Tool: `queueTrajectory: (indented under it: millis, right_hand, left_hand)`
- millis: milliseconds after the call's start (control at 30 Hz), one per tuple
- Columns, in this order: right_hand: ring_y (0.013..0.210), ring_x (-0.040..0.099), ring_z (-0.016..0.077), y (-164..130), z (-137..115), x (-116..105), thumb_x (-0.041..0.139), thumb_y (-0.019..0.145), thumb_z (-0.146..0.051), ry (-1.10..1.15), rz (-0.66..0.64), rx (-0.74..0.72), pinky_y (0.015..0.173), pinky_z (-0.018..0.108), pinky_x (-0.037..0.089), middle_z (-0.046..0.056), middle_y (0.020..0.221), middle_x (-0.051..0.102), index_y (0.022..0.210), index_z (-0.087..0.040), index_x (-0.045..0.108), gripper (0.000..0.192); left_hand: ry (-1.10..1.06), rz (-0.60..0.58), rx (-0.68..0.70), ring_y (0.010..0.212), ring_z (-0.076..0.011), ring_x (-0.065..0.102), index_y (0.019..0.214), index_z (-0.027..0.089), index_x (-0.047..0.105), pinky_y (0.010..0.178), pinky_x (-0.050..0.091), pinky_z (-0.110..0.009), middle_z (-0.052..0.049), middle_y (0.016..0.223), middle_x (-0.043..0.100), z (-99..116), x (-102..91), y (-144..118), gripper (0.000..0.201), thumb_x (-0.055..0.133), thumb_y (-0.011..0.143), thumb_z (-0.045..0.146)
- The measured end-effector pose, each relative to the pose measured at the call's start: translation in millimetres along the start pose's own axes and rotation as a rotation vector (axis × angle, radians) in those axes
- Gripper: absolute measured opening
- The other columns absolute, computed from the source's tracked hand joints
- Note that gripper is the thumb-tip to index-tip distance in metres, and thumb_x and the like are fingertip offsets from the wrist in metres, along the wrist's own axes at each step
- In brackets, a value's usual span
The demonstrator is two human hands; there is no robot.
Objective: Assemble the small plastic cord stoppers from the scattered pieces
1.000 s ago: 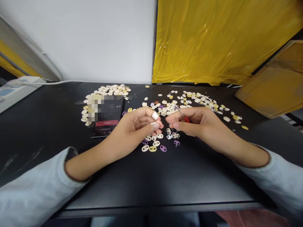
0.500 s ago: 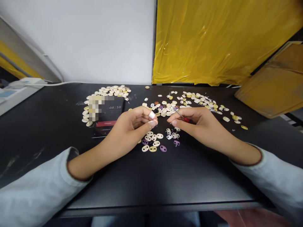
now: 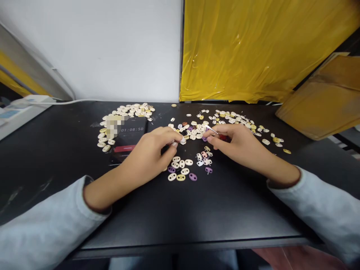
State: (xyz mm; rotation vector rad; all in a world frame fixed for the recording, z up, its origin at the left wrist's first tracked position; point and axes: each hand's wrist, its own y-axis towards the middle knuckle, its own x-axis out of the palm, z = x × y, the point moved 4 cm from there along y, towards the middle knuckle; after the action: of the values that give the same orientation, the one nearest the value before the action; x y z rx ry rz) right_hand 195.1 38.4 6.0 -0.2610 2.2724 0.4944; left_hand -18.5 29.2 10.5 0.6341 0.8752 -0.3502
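Note:
My left hand (image 3: pixel 157 148) rests low on the black table (image 3: pixel 197 213), its fingertips pinched down among small oval two-hole pieces; whether it holds one I cannot tell. My right hand (image 3: pixel 233 142) grips a thin metal tool with a red handle (image 3: pixel 222 137), its tip pointing up-left over the scattered pieces (image 3: pixel 197 129). A small cluster of white, yellow and purple pieces (image 3: pixel 181 170) lies just in front of both hands.
A phone (image 3: pixel 128 140) showing a timer lies left of my left hand, ringed by a pile of cream pieces (image 3: pixel 132 109). More pieces (image 3: pixel 244 122) spread to the right. A brown cardboard box (image 3: pixel 323 101) stands at far right; yellow plastic sheet (image 3: pixel 253 48) hangs behind.
Both hands have dropped from a raised pinch together down to the table. They moved slightly apart, fingertips now reaching into the scattered pieces.

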Motion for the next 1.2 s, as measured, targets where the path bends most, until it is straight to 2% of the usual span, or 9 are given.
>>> queueTrajectory:
  millis: [67,200,400,600,700,800,967,1100,1200]
  right_hand:
    - [0.075,0.062,0.0186,3.1,1.3,-1.0,0.057,0.091,-0.027,-0.028,0.031,-0.040,0.066,0.029,0.043,0.004,0.085,0.073,0.091,-0.019,0.075,0.020]
    - [0.066,0.056,0.0155,12.7,0.5,5.6,0.058,0.091,-0.028,-0.120,0.041,-0.118,0.064,0.027,0.040,0.002,0.074,0.068,0.091,-0.018,0.074,0.019]
    - [0.056,0.050,0.0131,29.9,-4.2,22.1,0.063,0.085,-0.026,-0.258,-0.104,-0.145,0.060,0.026,0.034,-0.002,0.063,0.061,0.095,-0.019,0.072,0.015]
    - [0.055,0.051,0.0145,33.0,-1.8,21.1,0.064,0.085,-0.033,-0.297,-0.085,-0.089,0.059,0.026,0.034,-0.001,0.063,0.061,0.100,-0.018,0.070,0.022]
    - [0.053,0.051,0.0147,31.0,-1.1,22.1,0.062,0.087,-0.034,-0.340,-0.100,-0.107,0.059,0.027,0.034,0.000,0.060,0.060,0.097,-0.017,0.071,0.022]
    - [0.051,0.051,0.0132,27.2,-3.7,22.7,0.060,0.087,-0.030,-0.339,-0.085,-0.183,0.058,0.026,0.035,-0.002,0.058,0.059,0.096,-0.016,0.070,0.020]
    - [0.049,0.053,0.0100,13.8,-16.6,20.6,0.057,0.090,-0.032,-0.258,-0.006,-0.404,0.056,0.022,0.035,-0.005,0.057,0.060,0.102,-0.018,0.066,0.020]
    - [0.049,0.054,0.0086,2.7,-27.9,19.8,0.056,0.091,-0.028,-0.240,0.045,-0.536,0.053,0.021,0.035,-0.005,0.059,0.062,0.103,-0.019,0.065,0.017]
    - [0.049,0.054,0.0083,-1.4,-34.4,20.4,0.058,0.089,-0.023,-0.276,0.082,-0.596,0.053,0.021,0.037,-0.005,0.059,0.062,0.102,-0.017,0.065,0.016]
  left_hand:
    - [0.050,-0.014,0.071,0.106,-0.0226,0.063,0.106,0.018,0.070,0.098,0.048,-0.037,-0.007,0.113,0.071,-3.3,2.6,2.9,0.027,0.049,0.090,0.011]
    - [0.078,-0.074,0.139,0.108,-0.0232,0.062,0.107,0.015,0.071,0.100,0.048,-0.038,-0.009,0.114,0.072,-7.5,8.6,9.6,0.030,0.048,0.090,0.008]
    - [0.094,-0.097,0.131,0.106,-0.0235,0.062,0.103,0.017,0.070,0.098,0.049,-0.039,-0.008,0.108,0.072,-5.9,7.4,12.1,0.028,0.049,0.087,0.007]
    - [0.083,-0.079,0.130,0.106,-0.0228,0.062,0.105,0.018,0.069,0.097,0.049,-0.038,-0.007,0.112,0.072,-8.9,7.9,9.8,0.028,0.050,0.087,0.006]
    - [0.055,-0.037,0.121,0.107,-0.0224,0.062,0.107,0.016,0.069,0.098,0.048,-0.037,-0.008,0.113,0.071,-7.1,5.7,8.4,0.026,0.052,0.089,0.009]
    - [0.002,0.007,0.049,0.100,-0.0206,0.064,0.105,0.017,0.070,0.093,0.048,-0.034,-0.006,0.107,0.072,-2.2,1.1,7.0,0.020,0.055,0.091,0.015]
    - [-0.238,0.006,-0.196,0.065,-0.0145,0.058,0.097,0.018,0.070,0.060,0.044,-0.027,-0.001,0.079,0.070,1.2,-0.7,4.8,0.017,0.062,0.091,0.032]
    - [-0.479,-0.071,-0.251,0.069,-0.0154,0.060,0.086,0.017,0.069,0.061,0.044,-0.026,-0.003,0.081,0.070,2.4,4.7,2.9,0.018,0.062,0.090,0.032]
    - [-0.522,-0.083,-0.279,0.069,-0.0150,0.059,0.083,0.015,0.067,0.063,0.045,-0.026,-0.002,0.078,0.067,1.2,6.5,1.8,0.017,0.061,0.090,0.029]
